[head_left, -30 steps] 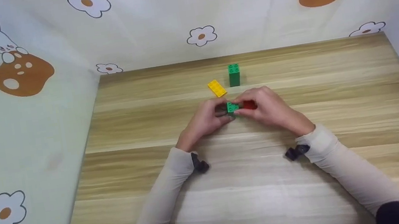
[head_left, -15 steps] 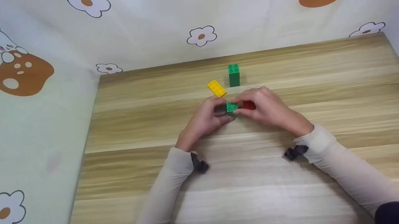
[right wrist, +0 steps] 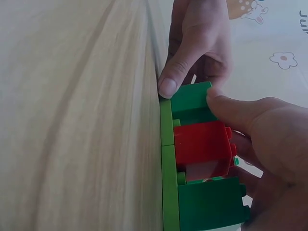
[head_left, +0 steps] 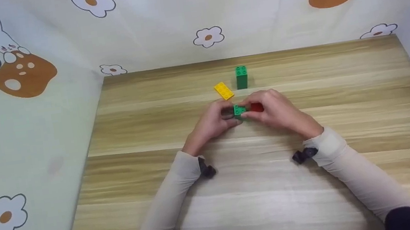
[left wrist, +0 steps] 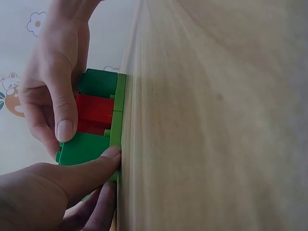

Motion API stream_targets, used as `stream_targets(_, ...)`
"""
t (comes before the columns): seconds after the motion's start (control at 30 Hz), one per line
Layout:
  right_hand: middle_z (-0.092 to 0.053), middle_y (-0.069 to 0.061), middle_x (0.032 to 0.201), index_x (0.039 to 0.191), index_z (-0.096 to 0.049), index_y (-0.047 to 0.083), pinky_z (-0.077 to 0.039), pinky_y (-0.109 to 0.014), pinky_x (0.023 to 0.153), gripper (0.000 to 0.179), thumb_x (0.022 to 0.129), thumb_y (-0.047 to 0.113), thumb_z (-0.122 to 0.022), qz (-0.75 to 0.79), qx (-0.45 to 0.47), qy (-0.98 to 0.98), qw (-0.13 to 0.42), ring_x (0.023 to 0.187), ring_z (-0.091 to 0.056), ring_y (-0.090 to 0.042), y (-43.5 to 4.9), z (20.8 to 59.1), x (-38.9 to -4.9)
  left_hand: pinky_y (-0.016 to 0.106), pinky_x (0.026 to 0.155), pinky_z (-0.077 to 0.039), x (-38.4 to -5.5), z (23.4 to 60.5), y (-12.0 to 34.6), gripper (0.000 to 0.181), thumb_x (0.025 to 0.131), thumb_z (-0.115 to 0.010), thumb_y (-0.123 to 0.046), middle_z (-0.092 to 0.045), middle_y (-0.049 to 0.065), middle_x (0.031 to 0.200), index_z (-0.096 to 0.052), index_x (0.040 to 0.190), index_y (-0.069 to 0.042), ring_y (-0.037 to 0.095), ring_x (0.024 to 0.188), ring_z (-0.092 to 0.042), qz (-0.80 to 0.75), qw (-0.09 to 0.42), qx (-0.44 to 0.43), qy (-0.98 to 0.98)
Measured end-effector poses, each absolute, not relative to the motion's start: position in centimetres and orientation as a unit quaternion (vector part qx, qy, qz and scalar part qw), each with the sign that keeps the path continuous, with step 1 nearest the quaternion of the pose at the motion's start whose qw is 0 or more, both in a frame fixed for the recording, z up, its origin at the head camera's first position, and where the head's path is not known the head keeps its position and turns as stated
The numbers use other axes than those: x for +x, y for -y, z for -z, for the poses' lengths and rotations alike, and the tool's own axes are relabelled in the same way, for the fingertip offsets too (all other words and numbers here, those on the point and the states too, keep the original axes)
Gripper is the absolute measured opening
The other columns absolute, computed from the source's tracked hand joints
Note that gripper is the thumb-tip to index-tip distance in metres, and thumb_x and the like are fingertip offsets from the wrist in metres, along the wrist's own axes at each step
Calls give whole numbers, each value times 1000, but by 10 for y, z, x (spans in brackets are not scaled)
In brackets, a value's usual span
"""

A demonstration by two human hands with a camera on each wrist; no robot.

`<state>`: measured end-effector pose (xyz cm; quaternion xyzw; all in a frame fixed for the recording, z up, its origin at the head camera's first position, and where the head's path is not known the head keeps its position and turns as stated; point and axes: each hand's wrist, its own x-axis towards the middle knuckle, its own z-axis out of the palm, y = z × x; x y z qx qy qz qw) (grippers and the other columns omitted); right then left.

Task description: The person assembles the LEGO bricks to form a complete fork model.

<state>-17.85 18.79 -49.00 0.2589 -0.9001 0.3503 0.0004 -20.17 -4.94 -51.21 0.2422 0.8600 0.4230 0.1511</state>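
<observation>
My right hand [head_left: 278, 110] pinches the near-left green toy building brick [head_left: 239, 110] by its upper part. In the right wrist view that green brick sits slightly tilted over a light green base plate [right wrist: 167, 187]. My left hand [head_left: 214, 121] pinches the plate's left end at the foot of this brick, thumb on the near side. Beside it on the plate stands a red brick [right wrist: 202, 144], and past that a second green brick [right wrist: 211, 203]. The base is two thin light green plates end to end, on the table. From the head, my right hand hides most of this row.
A yellow flat plate brick [head_left: 224, 90] lies just beyond my left fingers. Behind the row a tall green block [head_left: 242, 77] stands upright. The wooden table [head_left: 248, 197] meets patterned cloth walls at the back and left.
</observation>
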Motion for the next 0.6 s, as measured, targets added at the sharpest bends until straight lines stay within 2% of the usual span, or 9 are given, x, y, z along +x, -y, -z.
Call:
stream_targets(0.23, -82, -1, 118, 121, -83, 19, -57, -37, 86, 29, 96, 34, -85, -345, 251, 904, -10, 99, -72, -19, -189, 489, -178, 32, 105, -61, -201, 510, 48, 32, 90, -89, -8, -75, 6, 120, -81, 120, -11, 18, 112, -73, -458, 174, 225, -842)
stream_targets(0.6, -81, 0, 119, 125, -81, 21, -54, -35, 82, 30, 97, 32, -84, -346, 241, 906, -30, 94, -68, -19, -190, 487, -176, 32, 103, -62, -202, 509, 47, 37, 89, -90, -9, -75, 5, 122, -81, 125, -14, 17, 110, -73, -449, 185, 204, -850)
